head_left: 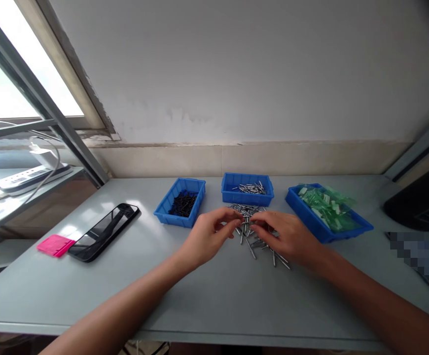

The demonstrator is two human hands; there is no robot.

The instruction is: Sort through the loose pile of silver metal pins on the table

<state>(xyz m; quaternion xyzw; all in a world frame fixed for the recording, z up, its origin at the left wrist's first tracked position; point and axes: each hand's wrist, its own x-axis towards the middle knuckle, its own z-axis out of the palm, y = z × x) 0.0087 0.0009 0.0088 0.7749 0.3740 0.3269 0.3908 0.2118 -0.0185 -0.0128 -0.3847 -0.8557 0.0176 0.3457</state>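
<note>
A loose pile of thin silver metal rods [250, 244] lies on the grey table, partly covered by my hands. My left hand [210, 231] comes in from the left, its thumb and forefinger pinched together above the pile. Facing it closely, my right hand [288, 234] also has its thumb and fingers closed over the rods. Whatever sits in the two pinches is too small to make out among the metal. Just behind the pile, a blue bin [247, 199] holds more silver rods [252, 188].
To the left stands a blue bin [159, 213] of small black pieces [183, 203]. Another blue bin [306, 219] at right holds green plastic packets [329, 209]. A black phone [103, 234] and a pink case [54, 245] lie far left. A black object [421, 197] stands far right.
</note>
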